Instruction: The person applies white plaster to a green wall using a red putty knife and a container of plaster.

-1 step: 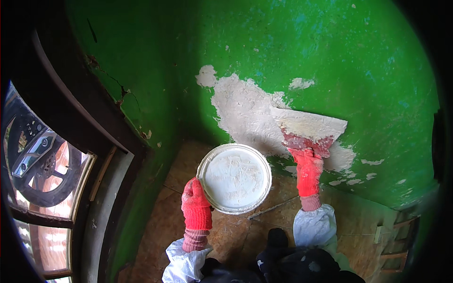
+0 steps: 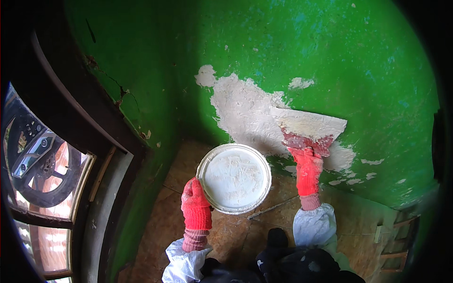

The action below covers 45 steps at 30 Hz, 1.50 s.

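In my left hand, in a red knit glove, is the left rim of a round white plastic lid or shallow container, smeared with white paste. My right hand, gloved the same way, grips a wide scraper with a red lower part and white paste across its blade. The scraper lies over a rough white patch on the green wall. From this view I cannot tell whether the blade touches it.
At the left a dark frame holds glazed panes, with a wheel visible through them. Cracks run along the wall near it. Below lie a brown tiled floor and my dark-clad legs. A low wooden piece is at the right.
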Each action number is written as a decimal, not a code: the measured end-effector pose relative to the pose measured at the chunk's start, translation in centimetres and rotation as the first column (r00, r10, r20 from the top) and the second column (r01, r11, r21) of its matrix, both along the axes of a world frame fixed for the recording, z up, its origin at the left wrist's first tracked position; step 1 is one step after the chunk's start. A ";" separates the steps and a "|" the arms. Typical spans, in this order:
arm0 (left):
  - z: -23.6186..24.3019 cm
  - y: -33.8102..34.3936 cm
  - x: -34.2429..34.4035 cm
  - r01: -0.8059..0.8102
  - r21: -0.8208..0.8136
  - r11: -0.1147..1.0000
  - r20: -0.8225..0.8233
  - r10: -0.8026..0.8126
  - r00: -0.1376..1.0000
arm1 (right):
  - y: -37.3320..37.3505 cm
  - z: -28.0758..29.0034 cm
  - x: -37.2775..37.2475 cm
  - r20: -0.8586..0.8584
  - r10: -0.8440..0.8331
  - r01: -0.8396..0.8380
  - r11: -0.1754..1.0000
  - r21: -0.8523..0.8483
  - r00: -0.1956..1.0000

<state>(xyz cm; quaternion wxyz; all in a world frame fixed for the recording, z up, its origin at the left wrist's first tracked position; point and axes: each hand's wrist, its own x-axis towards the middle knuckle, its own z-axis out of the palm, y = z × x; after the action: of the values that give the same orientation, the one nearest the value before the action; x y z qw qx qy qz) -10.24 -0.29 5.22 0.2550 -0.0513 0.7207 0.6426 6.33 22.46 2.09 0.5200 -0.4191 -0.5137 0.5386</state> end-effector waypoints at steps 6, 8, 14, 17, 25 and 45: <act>-1.0 0.2 -0.1 0.012 -0.006 1.000 -0.008 -0.012 1.000 | 0.7 -0.4 -0.5 0.127 -0.028 0.004 0.983 0.184 0.991; -1.7 0.1 -0.2 0.011 0.000 1.000 -0.047 -0.011 0.999 | 0.4 -0.2 -0.8 0.041 -0.035 0.032 0.998 0.063 0.999; -1.0 0.1 -0.2 0.017 -0.003 1.000 -0.052 -0.017 0.998 | 0.3 0.1 1.0 0.050 -0.161 0.150 0.974 0.172 0.986; -0.6 0.0 -0.3 0.020 -0.001 1.000 0.008 -0.020 1.000 | -1.0 2.6 0.8 0.055 -0.144 0.141 0.989 0.052 0.988; 0.2 -0.1 -0.1 0.005 -0.007 1.000 0.037 -0.005 0.999 | 0.6 2.8 0.2 0.054 -0.143 0.143 0.990 0.016 0.988; -1.2 -0.5 0.3 0.006 0.011 1.000 0.047 -0.007 0.999 | 0.6 4.4 -0.4 0.103 -0.130 0.133 0.991 -0.027 0.986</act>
<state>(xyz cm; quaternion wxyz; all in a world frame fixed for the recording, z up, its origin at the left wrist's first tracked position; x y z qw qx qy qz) -9.99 -0.77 4.07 0.2743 -0.0628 0.7112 0.6443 5.98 23.02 6.51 0.5208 -0.4874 -0.5013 0.4898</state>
